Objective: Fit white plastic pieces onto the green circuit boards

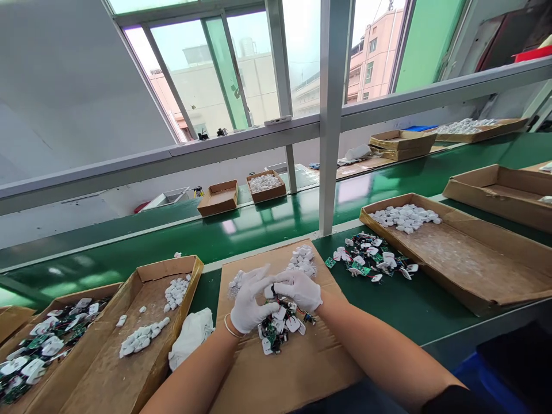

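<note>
My left hand, in a white glove, is curved with thumb and fingers apart, beside a small white plastic piece. My right hand, also gloved, has its fingertips pinched at that piece, near a small dark part. Just below both hands lies a heap of green circuit boards with white plastic parts and wires. It rests on a flat cardboard sheet. Behind my right hand is a pile of small white pieces. Another small white pile is partly covered by my left hand.
Left stand a cardboard tray with white pieces and a box of board assemblies. A white cloth lies beside my left forearm. More boards and a large cardboard tray are right. A metal post rises behind the sheet.
</note>
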A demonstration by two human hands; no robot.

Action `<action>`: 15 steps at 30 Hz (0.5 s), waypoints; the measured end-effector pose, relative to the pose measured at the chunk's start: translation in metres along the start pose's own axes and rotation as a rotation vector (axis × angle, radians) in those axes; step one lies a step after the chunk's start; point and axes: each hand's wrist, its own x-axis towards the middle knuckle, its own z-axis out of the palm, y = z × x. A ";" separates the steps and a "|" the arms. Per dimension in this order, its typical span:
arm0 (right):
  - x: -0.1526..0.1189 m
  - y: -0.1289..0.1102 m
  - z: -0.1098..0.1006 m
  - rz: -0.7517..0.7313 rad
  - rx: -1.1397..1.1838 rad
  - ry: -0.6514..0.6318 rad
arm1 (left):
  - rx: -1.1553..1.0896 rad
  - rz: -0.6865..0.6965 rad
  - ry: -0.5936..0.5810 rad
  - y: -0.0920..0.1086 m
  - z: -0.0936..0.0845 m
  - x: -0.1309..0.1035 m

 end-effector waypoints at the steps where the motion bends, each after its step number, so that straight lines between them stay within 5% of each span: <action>1: 0.000 0.001 0.000 -0.009 -0.013 -0.003 | 0.028 -0.004 -0.019 0.001 -0.001 0.002; 8: 0.000 0.003 0.001 -0.057 -0.134 -0.060 | -0.004 0.104 -0.007 0.001 -0.002 0.007; 15: 0.000 -0.001 0.004 -0.017 -0.092 0.089 | -0.094 -0.098 -0.025 0.006 0.004 -0.002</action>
